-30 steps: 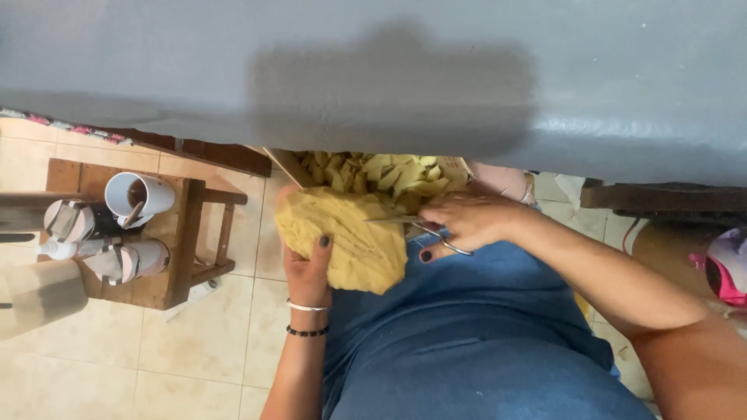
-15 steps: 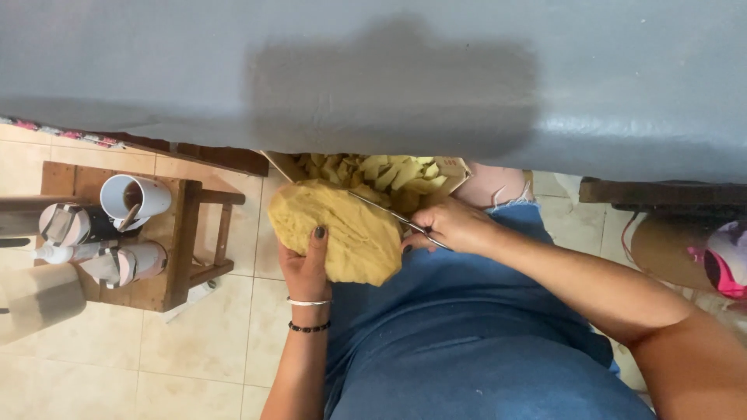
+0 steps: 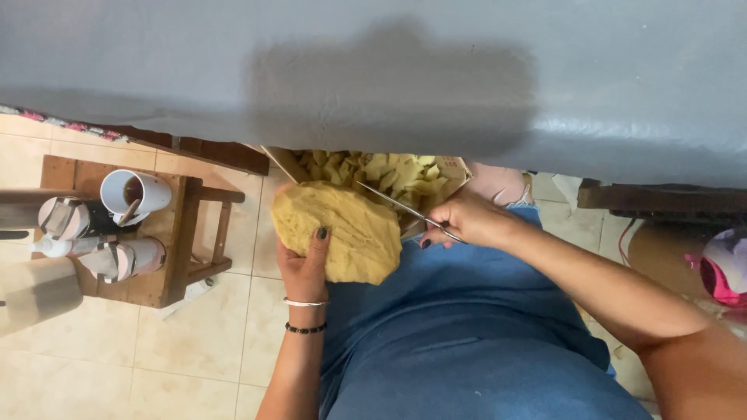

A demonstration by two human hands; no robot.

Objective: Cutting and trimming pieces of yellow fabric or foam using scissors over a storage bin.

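Observation:
My left hand (image 3: pixel 305 264) grips a large yellow foam piece (image 3: pixel 338 229) from below, holding it over my lap in blue cloth. My right hand (image 3: pixel 467 219) holds metal scissors (image 3: pixel 401 206), whose blades point left and up across the top of the foam. Behind the foam stands a cardboard box (image 3: pixel 451 167) filled with several small yellow foam scraps (image 3: pixel 381 169). The box's lower part is hidden by the foam and my right hand.
A grey table top (image 3: pixel 373 70) spans the upper view. On the left a small wooden stool (image 3: pixel 175 249) carries a white cup (image 3: pixel 134 192) and pale tumblers (image 3: pixel 117 259). Tiled floor (image 3: pixel 179 350) lies below. A pink object (image 3: pixel 720 268) sits at the far right.
My right hand has moved the scissors up over the foam's top edge, blades now pointing up-left. My left hand has shifted the foam slightly left.

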